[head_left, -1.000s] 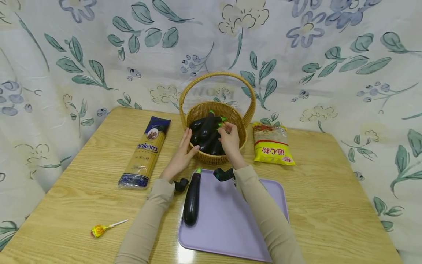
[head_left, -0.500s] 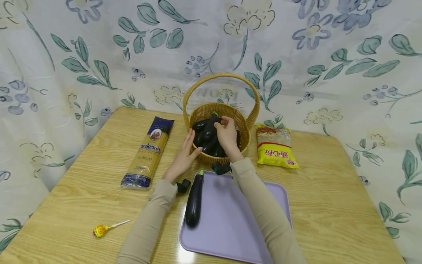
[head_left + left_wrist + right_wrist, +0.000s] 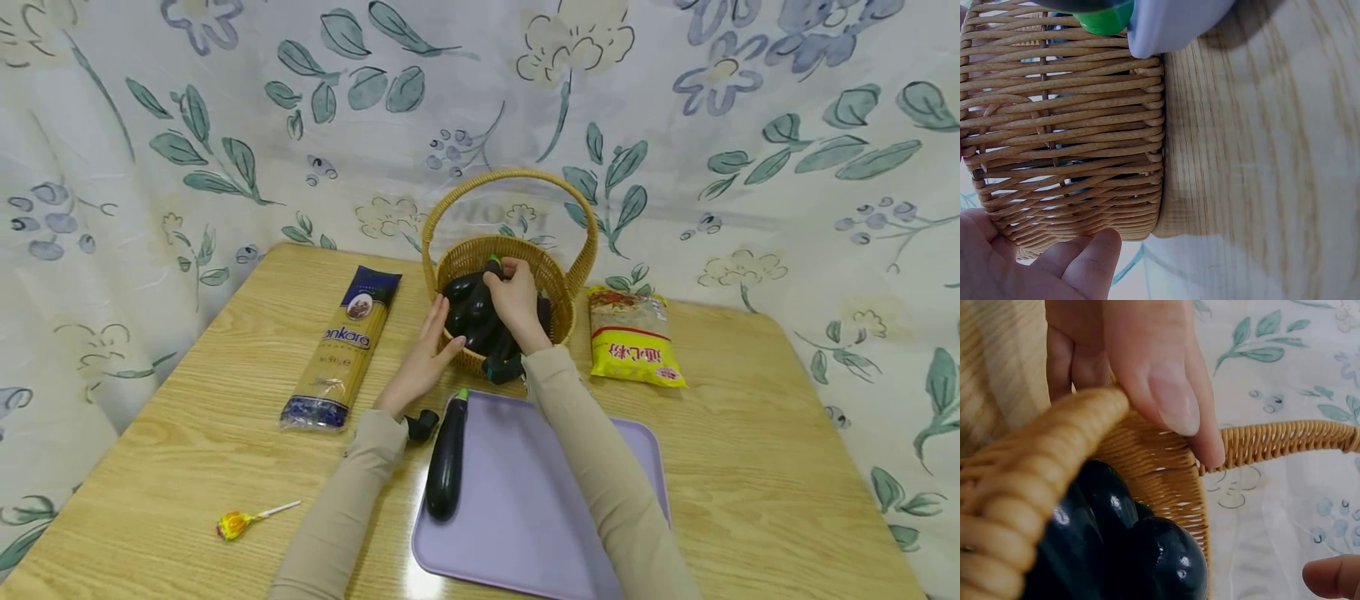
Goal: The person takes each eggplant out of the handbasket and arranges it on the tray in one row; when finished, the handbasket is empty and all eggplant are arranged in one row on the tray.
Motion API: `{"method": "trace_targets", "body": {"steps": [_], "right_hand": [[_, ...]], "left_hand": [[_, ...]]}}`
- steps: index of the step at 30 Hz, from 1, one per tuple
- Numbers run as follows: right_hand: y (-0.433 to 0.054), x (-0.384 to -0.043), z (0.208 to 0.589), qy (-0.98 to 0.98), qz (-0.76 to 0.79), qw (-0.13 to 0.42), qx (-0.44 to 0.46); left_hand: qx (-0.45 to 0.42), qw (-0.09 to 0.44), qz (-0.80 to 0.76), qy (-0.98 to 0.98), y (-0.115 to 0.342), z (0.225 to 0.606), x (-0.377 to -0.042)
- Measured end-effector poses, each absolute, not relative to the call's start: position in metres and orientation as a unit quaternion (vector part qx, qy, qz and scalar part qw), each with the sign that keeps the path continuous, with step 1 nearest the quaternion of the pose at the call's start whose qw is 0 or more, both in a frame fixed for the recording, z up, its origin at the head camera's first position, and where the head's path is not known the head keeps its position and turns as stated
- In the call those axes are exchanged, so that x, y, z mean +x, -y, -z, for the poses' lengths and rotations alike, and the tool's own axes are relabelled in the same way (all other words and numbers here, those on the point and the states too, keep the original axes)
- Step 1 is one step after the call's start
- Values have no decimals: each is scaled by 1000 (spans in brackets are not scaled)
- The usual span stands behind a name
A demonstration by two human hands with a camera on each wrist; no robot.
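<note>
A wicker basket (image 3: 551, 268) with a tall handle holds several dark eggplants. My right hand (image 3: 516, 302) reaches inside, thumb and fingers pinching the neck of the top eggplant (image 3: 478, 310) just below its green cap. On the basket's left side rests my left hand (image 3: 423, 360), fingers extended along the outer wall. Its fingers (image 3: 1092, 265) also show beside the woven wall (image 3: 1079, 140) in the left wrist view. From the right wrist view I see rounded eggplant ends (image 3: 1166, 559) under the left hand (image 3: 1147, 362), and only a fingertip (image 3: 1329, 576) of the right.
A lilac tray (image 3: 517, 500) lies in front of the basket, with one eggplant (image 3: 446, 458) along its left side. Left stands a pack of spaghetti (image 3: 341, 350), with a lollipop (image 3: 236, 525) nearer me. A yellow food bag (image 3: 636, 337) lies right. Behind hangs a floral curtain (image 3: 300, 167).
My right hand has moved from beside the eggplants further back in the basket to the top eggplant's neck, which it now pinches. The left hand stays at the basket's side.
</note>
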State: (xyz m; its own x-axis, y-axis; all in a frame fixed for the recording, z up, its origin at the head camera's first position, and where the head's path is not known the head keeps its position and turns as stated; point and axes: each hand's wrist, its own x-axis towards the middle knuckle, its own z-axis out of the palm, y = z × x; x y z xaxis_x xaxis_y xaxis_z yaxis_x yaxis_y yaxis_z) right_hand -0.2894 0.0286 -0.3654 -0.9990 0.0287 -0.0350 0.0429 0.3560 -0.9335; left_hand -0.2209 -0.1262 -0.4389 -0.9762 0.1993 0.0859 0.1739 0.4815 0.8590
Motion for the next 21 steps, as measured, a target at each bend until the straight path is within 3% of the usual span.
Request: {"method": "trace_targets", "body": {"steps": [21], "right_hand": [[-19, -309, 369, -873, 483, 54, 26]], "left_hand": [[116, 15, -510, -852, 126, 440, -220]]}}
